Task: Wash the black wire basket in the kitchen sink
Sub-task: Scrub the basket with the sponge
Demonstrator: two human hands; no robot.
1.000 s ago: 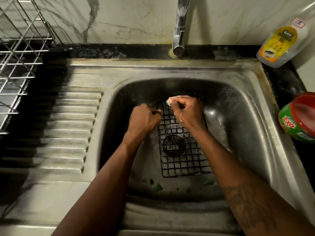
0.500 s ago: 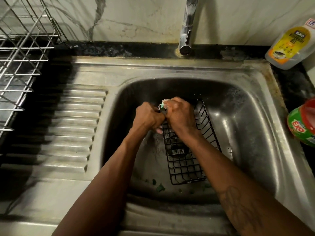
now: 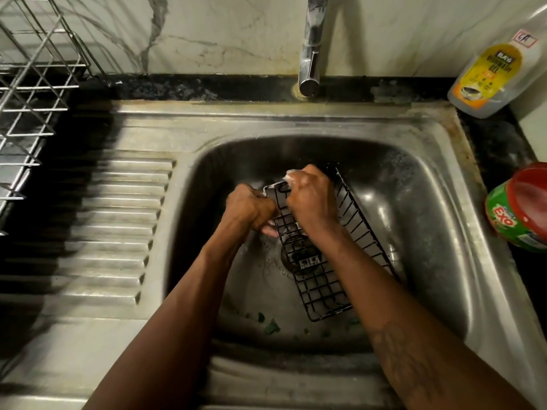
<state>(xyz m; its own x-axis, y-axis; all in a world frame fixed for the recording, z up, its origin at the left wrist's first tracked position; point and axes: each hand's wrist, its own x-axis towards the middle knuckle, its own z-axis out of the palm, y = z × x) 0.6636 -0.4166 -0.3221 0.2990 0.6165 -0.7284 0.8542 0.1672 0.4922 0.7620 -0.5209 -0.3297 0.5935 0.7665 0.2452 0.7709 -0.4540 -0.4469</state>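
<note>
Steadies the black wire basket (image 3: 322,279), tilted over the drain (image 3: 302,257) inside the sink (image 3: 429,202), with the left hand (image 3: 250,207) clamped round its rim, probably to present the far corner; scrubs there with the right hand (image 3: 312,199) curled on a pad (image 3: 291,174)

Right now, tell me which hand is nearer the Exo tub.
Right. The right hand, holding a scrub pad, lies toward the tub; the left hand grips the basket, farther off.

The wire basket (image 3: 325,279) lies in the sink (image 3: 296,119) over the drain (image 3: 299,257), the left hand (image 3: 248,207) gripping its far corner beside the scrub pad (image 3: 291,174) in the right hand (image 3: 310,198). The tap (image 3: 310,54) stands behind, drainboard (image 3: 118,220) and dish rack (image 3: 32,93) left, bottle (image 3: 491,72) and tub (image 3: 521,205) right.
</note>
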